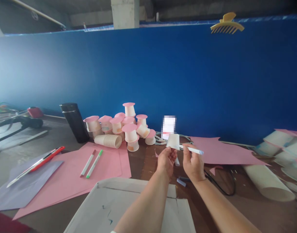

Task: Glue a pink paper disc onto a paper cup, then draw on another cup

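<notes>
My left hand (166,160) is closed on a white paper cup (173,141), its fingers at the lower end. My right hand (193,164) pinches a white marker (192,149) with a pale blue end. The marker's tip points left and meets or nearly meets the cup's right side; I cannot tell whether it touches. Below the hands lies a small pale blue marker cap (181,182) on the brown table. Left of my hands stand several paper cups (130,133) topped with pink paper discs, some stacked in pairs.
A nested row of cups (108,141) lies beside a black flask (75,123). Two markers (94,164) rest on pink paper (73,174); a red utility knife (47,159) lies leftward. White board (107,207) sits in front. More cups (281,145) are at right, a blue partition (148,71) behind.
</notes>
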A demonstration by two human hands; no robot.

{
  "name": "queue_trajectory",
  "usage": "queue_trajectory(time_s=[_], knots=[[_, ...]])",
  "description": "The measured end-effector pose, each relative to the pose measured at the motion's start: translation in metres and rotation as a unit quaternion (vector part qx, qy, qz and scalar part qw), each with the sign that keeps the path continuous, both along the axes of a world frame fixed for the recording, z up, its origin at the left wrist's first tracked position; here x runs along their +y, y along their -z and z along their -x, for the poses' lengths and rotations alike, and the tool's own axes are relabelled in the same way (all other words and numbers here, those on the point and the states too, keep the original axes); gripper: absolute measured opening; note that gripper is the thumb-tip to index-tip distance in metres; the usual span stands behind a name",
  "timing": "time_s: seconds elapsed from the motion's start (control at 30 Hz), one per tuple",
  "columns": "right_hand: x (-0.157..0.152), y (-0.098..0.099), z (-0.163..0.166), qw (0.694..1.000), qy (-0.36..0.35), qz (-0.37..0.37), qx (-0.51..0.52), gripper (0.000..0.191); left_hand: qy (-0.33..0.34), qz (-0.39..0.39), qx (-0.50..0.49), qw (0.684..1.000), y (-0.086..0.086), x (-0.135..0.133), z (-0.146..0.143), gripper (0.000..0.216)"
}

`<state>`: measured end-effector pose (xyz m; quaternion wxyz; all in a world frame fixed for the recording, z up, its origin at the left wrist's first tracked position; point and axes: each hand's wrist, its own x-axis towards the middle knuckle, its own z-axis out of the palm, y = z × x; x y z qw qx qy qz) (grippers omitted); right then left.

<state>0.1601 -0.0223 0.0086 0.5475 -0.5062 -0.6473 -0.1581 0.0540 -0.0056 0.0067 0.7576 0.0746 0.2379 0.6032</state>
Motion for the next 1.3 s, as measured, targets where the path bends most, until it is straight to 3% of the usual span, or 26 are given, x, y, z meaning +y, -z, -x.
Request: queue_trajectory(time_s=[0.77, 0.97, 1.13, 1.23, 1.3], knots=[[0.001, 0.001, -0.001, 1.0, -0.002, 0.024, -0.016, 0.022, 0.001, -0.001, -0.003, 1.0, -0.001, 0.0, 0.0, 0.007], [-0.002, -0.004, 0.002, 0.997, -0.009, 0.033, 0.064, 0.027, -0.004, 0.009, 0.0, 1.0, 0.0, 0.001, -0.001, 0.005], [0.003, -0.003, -0.003, 0.989, -0.005, 0.053, 0.14, 0.032, -0.006, 0.027, -0.058, 0.998, -0.001, 0.003, 0.004, 0.009], [0.011, -0.003, -0.009, 0.988, -0.011, 0.072, 0.137, 0.029, 0.039, -0.01, -0.12, 0.992, -0.007, -0.001, 0.011, 0.007], [0.016, -0.002, -0.008, 0.986, -0.01, 0.099, 0.135, 0.028, 0.119, -0.075, -0.173, 0.975, -0.011, -0.005, 0.016, 0.008]])
